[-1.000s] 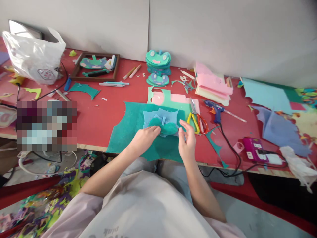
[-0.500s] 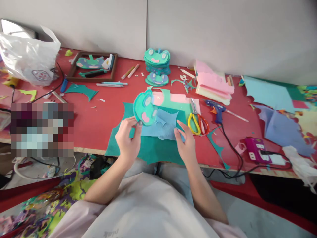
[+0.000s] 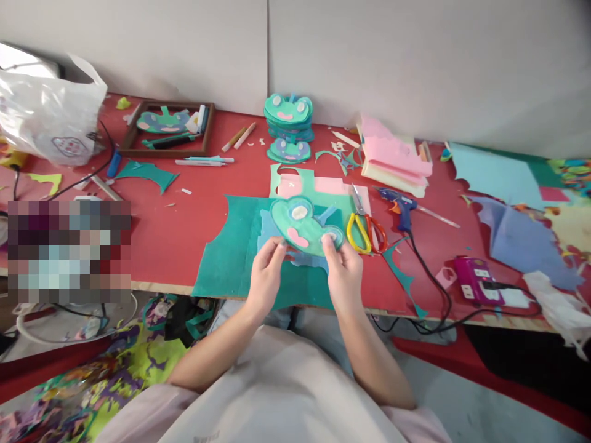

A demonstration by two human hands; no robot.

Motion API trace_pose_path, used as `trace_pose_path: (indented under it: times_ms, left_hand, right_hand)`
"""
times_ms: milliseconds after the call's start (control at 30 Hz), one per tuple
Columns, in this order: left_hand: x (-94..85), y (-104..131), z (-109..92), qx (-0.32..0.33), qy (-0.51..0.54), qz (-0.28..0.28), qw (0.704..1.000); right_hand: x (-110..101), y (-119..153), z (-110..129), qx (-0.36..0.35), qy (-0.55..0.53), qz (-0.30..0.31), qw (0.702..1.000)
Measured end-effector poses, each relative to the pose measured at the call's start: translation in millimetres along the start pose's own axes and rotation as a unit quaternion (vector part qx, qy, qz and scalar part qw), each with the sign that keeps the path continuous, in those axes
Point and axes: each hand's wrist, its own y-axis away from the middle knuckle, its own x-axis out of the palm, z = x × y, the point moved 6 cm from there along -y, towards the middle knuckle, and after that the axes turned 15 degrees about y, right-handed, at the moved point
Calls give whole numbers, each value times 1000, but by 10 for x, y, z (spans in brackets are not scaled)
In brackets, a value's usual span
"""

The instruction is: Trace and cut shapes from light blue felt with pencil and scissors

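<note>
A green felt frog face (image 3: 318, 236) with white eyes and a pink mouth is held between both hands, tilted down to the right. My left hand (image 3: 266, 271) pinches its lower left edge. My right hand (image 3: 344, 274) grips its right eye end, thumb on top. Beneath it lie a blue felt piece (image 3: 266, 237) and a large teal felt sheet (image 3: 221, 264). Scissors with yellow and red handles (image 3: 364, 231) rest just right of the hands. Farther back stands a stack of similar frog faces (image 3: 289, 117), with another frog face (image 3: 289, 151) before it.
A blue glue gun (image 3: 402, 206) and a purple power socket (image 3: 478, 281) with cables are on the right. Pink felt (image 3: 392, 154) lies behind them. A wooden frame (image 3: 210, 129) with pens and a plastic bag (image 3: 50, 117) stand at the back left.
The frog face has moved right and down and turned to lie flatter, its front facing up. My right hand has closed on its right end; before, only my left hand held it.
</note>
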Motion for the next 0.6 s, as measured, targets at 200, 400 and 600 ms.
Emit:
trace_pose_path:
  times_ms: [200,400,600]
  left_hand:
    - [-32,-53,-60,4,-14,-1,1000]
    - [-17,-65,-2,-6,-61,15,998]
    - [7,-32,121,-31,-70,39,996]
  right_hand:
    - [86,-104,-67,18,-41,74,996]
    - [221,-212,-278,135,-157,91,974]
    - [200,-253,-369,193,-141,75,968]
